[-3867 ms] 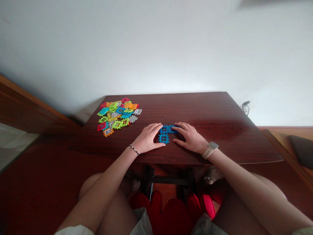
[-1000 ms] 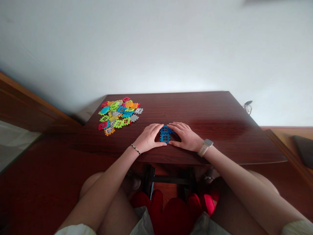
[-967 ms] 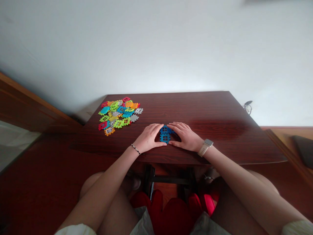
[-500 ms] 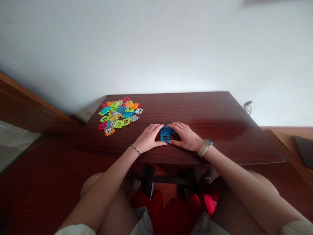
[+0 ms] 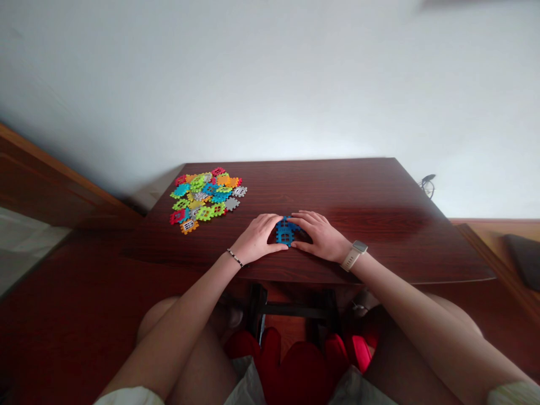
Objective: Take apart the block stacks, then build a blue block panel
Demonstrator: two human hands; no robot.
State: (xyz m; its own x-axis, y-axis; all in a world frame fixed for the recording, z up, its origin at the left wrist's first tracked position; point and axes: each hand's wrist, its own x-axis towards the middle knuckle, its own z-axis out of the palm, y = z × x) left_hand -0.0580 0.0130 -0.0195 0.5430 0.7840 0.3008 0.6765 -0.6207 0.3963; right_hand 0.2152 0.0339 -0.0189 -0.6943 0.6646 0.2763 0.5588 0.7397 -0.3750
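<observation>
A small group of joined blue plastic waffle tiles (image 5: 286, 232) lies flat on the dark wooden table (image 5: 337, 191), near its front edge. My left hand (image 5: 257, 237) presses against the group's left side, and my right hand (image 5: 318, 239) curves over its right side, with fingertips on the blue tiles. The hands hide part of the tiles. Left of my left hand lies a loose pile of multicoloured waffle tiles (image 5: 202, 197), not touched by either hand.
A black frame (image 5: 295, 310) stands under the table, above a red padded object (image 5: 295, 365) near the floor. A small dark cable (image 5: 427, 186) hangs past the table's back right corner, and a dark flat object (image 5: 523, 260) lies on a wooden surface at far right.
My hands have moved closer together. The blue tiles, spread in a looser shape earlier, now sit in a tighter group between them. The multicoloured pile has not visibly changed.
</observation>
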